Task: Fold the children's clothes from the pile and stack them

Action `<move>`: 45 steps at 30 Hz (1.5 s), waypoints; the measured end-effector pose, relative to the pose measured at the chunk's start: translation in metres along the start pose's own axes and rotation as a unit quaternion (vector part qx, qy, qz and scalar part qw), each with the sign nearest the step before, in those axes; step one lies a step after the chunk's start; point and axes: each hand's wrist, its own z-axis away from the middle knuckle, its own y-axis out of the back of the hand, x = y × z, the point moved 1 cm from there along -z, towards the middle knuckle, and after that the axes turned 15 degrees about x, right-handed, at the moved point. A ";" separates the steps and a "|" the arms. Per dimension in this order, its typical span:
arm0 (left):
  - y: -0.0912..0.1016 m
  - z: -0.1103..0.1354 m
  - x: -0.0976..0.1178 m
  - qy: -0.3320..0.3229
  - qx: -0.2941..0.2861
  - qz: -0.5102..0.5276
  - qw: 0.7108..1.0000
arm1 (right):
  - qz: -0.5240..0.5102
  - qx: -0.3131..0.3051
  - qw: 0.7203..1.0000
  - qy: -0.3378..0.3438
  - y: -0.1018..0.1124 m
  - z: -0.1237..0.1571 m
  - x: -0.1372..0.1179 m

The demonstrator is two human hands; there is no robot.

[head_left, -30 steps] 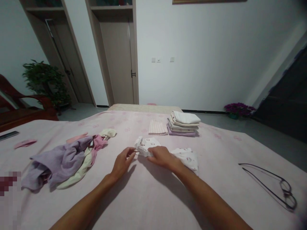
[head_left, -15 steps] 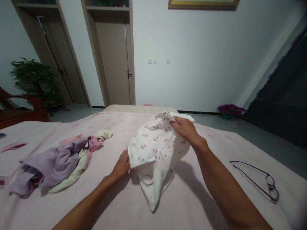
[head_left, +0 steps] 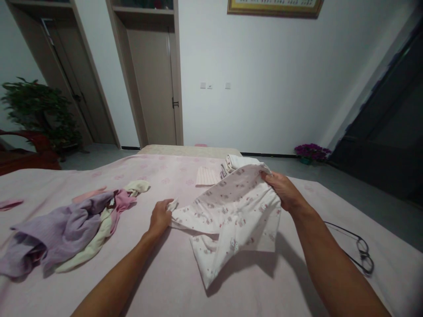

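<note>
A white garment with a small printed pattern (head_left: 231, 211) hangs stretched between my two hands above the pink cloth-covered table (head_left: 158, 273); which kind of garment it is I cannot tell. My left hand (head_left: 161, 216) pinches a narrow end of it on the left. My right hand (head_left: 280, 187) grips its upper right corner, fingers partly hidden by the fabric. One pointed corner dangles toward the near side, close to the cloth. Just behind it lie a striped folded cloth (head_left: 207, 176) and a stack of folded white fabric (head_left: 239, 161), partly covered.
On the left is a loose heap of clothes, with a lilac garment (head_left: 66, 229), a pink piece (head_left: 124, 202) and a cream piece (head_left: 82, 251). Black-framed glasses (head_left: 362, 254) lie at the right, partly behind my right forearm. Purple flowers (head_left: 312, 152) stand on the floor beyond.
My right hand has moved right and slightly down, and my left hand a little left, spreading the garment wider. The striped cloth and folded stack behind it have come into view.
</note>
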 end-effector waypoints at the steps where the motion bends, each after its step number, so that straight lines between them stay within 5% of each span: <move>1: 0.004 -0.006 -0.002 0.025 0.022 0.017 0.999 | -0.007 0.030 1.000 -0.006 0.012 -0.008 0.008; 5: 0.022 -0.025 -0.005 0.079 0.070 0.054 0.993 | -0.016 0.166 0.986 -0.027 0.064 -0.037 0.059; 8: 0.032 -0.017 0.000 0.023 0.066 -0.013 0.997 | 0.026 0.223 0.969 -0.100 0.099 -0.041 0.107; 11: 0.035 0.018 0.020 -0.070 -0.038 -0.003 0.997 | 0.048 0.201 0.965 -0.162 0.121 -0.034 0.148; 14: 0.028 0.070 0.053 -0.099 -0.199 0.043 0.974 | 0.040 0.181 0.968 -0.170 0.129 -0.024 0.169; 16: 0.018 0.104 0.077 -0.156 -0.245 0.067 0.955 | 0.019 0.165 0.975 -0.148 0.128 -0.017 0.173; 19: -0.006 0.138 0.101 -0.232 -0.254 0.049 0.938 | 0.009 0.151 0.981 -0.121 0.121 -0.008 0.174; 22: -0.033 0.145 0.107 -0.243 -0.214 0.005 0.946 | 0.022 0.202 0.976 -0.082 0.117 -0.001 0.178; 25: -0.047 0.128 0.105 -0.171 -0.182 0.004 0.968 | 0.038 0.235 0.970 -0.051 0.118 0.001 0.184; 28: -0.038 0.097 0.101 -0.036 -0.207 0.103 0.972 | 0.037 0.241 0.969 -0.047 0.120 0.001 0.186; 31: -0.013 0.060 0.096 0.129 -0.261 0.251 0.923 | 0.034 0.226 0.971 -0.075 0.118 0.004 0.180; 34: 0.015 0.026 0.083 0.255 -0.332 0.282 0.863 | 0.041 0.179 0.977 -0.108 0.113 0.008 0.171; 37: 0.034 -0.005 0.055 0.245 -0.338 0.198 0.887 | 0.063 0.137 0.981 -0.124 0.109 0.013 0.166; 41: 0.045 -0.034 0.004 0.153 -0.244 -0.018 0.957 | 0.076 0.083 0.986 -0.125 0.112 0.015 0.166; 45: 0.046 -0.046 -0.020 0.041 -0.192 -0.101 0.975 | 0.104 0.073 0.984 -0.125 0.117 0.016 0.166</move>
